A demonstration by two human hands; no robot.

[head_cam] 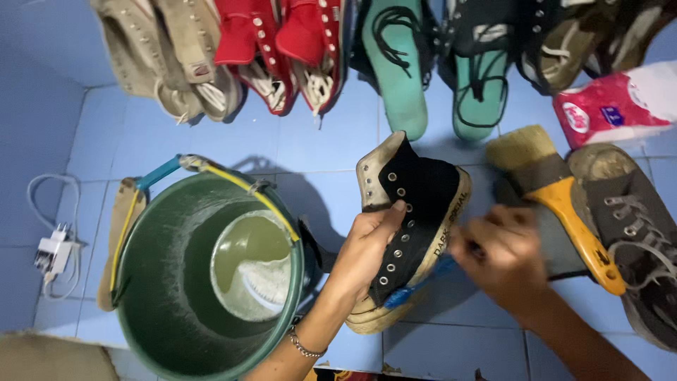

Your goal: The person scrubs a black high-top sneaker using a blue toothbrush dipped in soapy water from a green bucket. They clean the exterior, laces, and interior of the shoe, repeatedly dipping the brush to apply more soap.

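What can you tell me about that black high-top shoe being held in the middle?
The black shoe is a high-top of what looks like canvas, with a grimy cream rubber sole and toe cap, metal eyelets and no laces in view. It is held tilted above the blue tiled floor, toe away from the person. The left hand grips its upper by the eyelets. The blurred right hand works a small blue brush against the sole's edge.
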